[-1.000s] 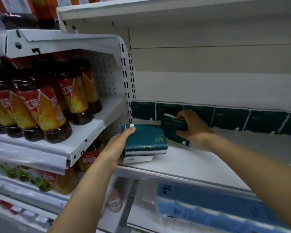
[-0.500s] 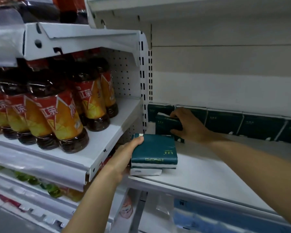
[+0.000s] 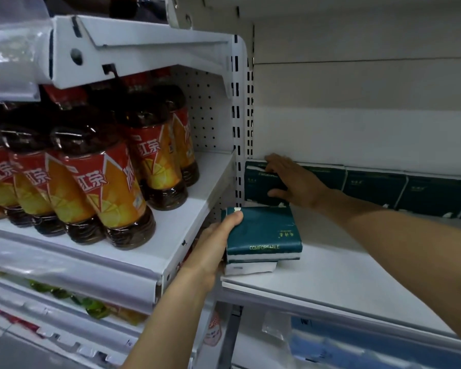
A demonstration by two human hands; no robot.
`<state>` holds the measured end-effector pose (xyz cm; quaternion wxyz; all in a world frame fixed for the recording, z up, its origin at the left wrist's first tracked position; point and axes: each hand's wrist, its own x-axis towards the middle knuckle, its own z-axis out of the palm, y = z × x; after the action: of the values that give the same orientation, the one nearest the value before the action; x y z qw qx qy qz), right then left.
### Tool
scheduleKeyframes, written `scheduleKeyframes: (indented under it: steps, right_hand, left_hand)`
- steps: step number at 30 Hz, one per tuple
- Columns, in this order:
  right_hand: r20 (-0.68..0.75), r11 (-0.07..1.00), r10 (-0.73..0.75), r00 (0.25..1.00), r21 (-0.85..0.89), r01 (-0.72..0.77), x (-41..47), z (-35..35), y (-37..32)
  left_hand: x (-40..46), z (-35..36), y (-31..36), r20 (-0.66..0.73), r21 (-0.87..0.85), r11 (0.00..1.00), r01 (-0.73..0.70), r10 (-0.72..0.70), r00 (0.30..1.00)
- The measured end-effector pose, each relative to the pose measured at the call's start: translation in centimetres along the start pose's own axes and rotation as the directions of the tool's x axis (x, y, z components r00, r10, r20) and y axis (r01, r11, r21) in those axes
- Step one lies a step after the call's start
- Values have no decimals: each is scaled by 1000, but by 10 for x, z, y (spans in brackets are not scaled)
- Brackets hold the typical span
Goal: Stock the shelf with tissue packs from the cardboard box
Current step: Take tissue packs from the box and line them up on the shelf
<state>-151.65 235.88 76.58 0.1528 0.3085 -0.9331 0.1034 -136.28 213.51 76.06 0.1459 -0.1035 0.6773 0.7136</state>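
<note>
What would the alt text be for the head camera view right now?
The right hand sets a dark green tissue pack upright at the left end of a back row on a white shelf, while the left hand holds a small stack of packs. Bottles stand alongside.

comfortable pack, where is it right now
In the head view it lies flat at the front left corner of the white shelf, gripped by the left hand, just in front of the upright pack under the right hand.

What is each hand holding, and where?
Left hand grips the front tissue packs at their left side; right hand grips the upright pack at its right end.
</note>
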Motion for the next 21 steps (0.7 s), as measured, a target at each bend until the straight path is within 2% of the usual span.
scheduleKeyframes:
  steps: [14, 16, 18, 19, 20, 21]
  right_hand:
    - [-58, 999, -14, 998, -51, 11, 9, 2, -2]
    - [-125, 996, -69, 990, -66, 61, 5, 0, -4]
    - [-333, 994, -95, 938, 10, 105, -4, -8, -13]
    - [-427, 992, -47, 903, 86, 92, -10, -12, -20]
    - [-462, 978, 46, 886, 203, 56, -16, -19, -27]
    - [-423, 936, 174, 889, 352, -16, -19, -24, -34]
  left_hand:
    - [15, -4, -10, 13, -26, 1000, -6, 6, 1000]
    - [13, -2, -9, 7, -31, 999, -24, 24, 1000]
    - [11, 2, -8, -14, -44, 998, -54, 54, 998]
    - [11, 4, -9, -26, -63, 995, -75, 73, 997]
    - [11, 7, -8, -36, -87, 991, -104, 101, 994]
    - [12, 9, -8, -45, -108, 985, -131, 127, 991]
